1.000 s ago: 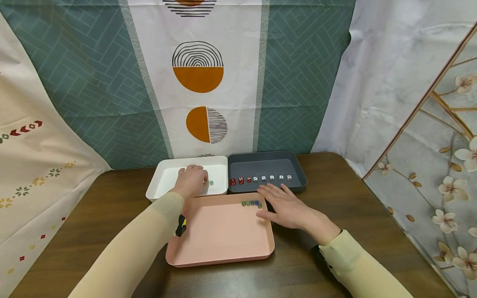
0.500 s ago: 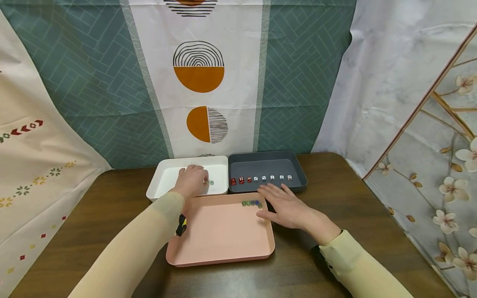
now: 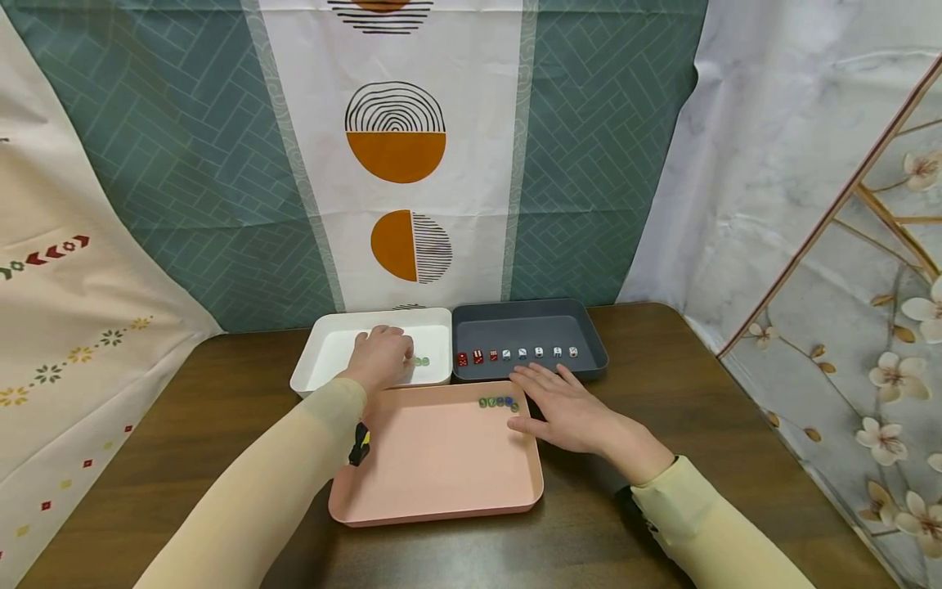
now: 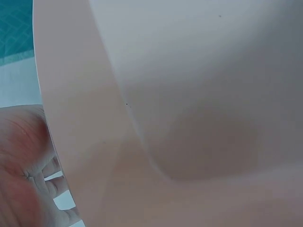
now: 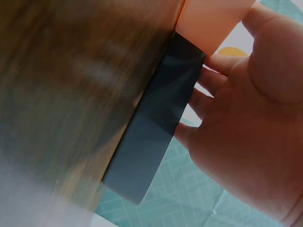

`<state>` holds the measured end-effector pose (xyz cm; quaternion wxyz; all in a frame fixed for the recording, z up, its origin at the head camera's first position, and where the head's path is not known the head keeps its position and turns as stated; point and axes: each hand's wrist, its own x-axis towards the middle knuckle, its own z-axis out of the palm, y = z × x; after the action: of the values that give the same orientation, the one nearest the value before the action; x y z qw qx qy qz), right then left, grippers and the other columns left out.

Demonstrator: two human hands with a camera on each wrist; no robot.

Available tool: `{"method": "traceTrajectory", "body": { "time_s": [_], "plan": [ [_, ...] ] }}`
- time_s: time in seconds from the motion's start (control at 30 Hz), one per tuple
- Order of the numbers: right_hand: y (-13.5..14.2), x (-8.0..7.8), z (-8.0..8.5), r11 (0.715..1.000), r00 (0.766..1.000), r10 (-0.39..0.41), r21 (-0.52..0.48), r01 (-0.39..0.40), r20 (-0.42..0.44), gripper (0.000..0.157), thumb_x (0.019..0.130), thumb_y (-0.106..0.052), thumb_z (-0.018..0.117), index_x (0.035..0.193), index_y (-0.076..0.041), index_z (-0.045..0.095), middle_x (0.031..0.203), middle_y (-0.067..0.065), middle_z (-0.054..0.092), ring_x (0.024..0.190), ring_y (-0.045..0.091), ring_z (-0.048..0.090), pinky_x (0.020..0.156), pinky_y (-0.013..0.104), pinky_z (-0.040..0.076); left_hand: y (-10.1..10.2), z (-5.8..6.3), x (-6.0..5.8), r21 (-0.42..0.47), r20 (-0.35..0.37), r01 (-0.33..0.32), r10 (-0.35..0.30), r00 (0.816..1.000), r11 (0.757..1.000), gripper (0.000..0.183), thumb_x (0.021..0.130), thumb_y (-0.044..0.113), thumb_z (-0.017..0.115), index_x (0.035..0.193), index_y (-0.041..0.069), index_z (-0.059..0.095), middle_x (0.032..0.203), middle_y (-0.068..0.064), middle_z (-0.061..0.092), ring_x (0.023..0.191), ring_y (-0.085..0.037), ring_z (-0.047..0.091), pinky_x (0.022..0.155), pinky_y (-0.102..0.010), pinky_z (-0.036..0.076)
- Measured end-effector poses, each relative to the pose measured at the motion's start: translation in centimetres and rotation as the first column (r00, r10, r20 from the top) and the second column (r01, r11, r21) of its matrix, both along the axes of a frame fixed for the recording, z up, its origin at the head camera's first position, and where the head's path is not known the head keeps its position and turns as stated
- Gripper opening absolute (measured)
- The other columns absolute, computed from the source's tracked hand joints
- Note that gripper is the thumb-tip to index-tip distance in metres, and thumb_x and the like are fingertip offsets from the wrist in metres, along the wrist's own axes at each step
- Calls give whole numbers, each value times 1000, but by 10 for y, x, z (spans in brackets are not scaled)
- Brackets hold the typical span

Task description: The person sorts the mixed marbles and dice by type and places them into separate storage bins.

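My left hand (image 3: 379, 357) reaches into the white tray (image 3: 316, 360), fingers bent downward. Small green pieces (image 3: 425, 361) lie on the tray floor just beyond its fingertips, which are mostly hidden; I cannot tell whether they pinch one. In the left wrist view, the palm (image 4: 21, 161) shows past the tray wall. My right hand (image 3: 567, 409) lies with fingers extended across the pink tray's right back corner, its fingertips at the front rim of the dark grey tray (image 3: 522, 315). The right wrist view shows those fingers (image 5: 210, 82) spread along the tray edges.
Red dice (image 3: 477, 357) and several white dice (image 3: 540, 352) stand in a row in the grey tray. The pink tray (image 3: 441, 466), nearest me, holds several small green and blue pieces (image 3: 500, 402). Patterned cloth (image 3: 611, 164) hangs behind the wooden table (image 3: 648, 368).
Two green pieces now show beside my left hand, where one showed before. The left hand has barely shifted, and the right hand has stayed in place.
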<state>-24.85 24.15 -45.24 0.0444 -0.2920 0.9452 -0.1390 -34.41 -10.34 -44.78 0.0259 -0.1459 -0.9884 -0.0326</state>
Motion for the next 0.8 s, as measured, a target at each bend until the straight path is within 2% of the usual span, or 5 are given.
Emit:
{"method": "traceTrajectory", "body": {
  "time_s": [0.37,0.67,0.8],
  "plan": [
    [-1,-2,-2,1000,1000,12,-23,-12,-12,84,109,-62,61,170,-7,41,176,15,38,165,40,27,131,68,11,-1,2,4,-11,-10,24,-24,1000,1000,12,103,11,72,110,10,82,145,-19,68,143,-47,52,116,-74,39],
    [1,-2,-5,999,1000,14,-38,-15,-23,89,107,-68,58,170,-6,42,176,15,38,165,41,27,131,68,11,-6,14,12,-9,-18,32,-32,999,999,16,104,15,76,118,8,81,148,-20,66,144,-48,50,117,-74,37],
    [0,-2,-3,1000,1000,11,-24,-11,-11,87,108,-64,61,170,-7,41,176,15,38,166,40,26,131,68,10,-8,20,16,-13,-36,47,-47,998,999,20,104,17,78,120,7,80,150,-21,65,145,-48,50,117,-73,38]
  ]
}}
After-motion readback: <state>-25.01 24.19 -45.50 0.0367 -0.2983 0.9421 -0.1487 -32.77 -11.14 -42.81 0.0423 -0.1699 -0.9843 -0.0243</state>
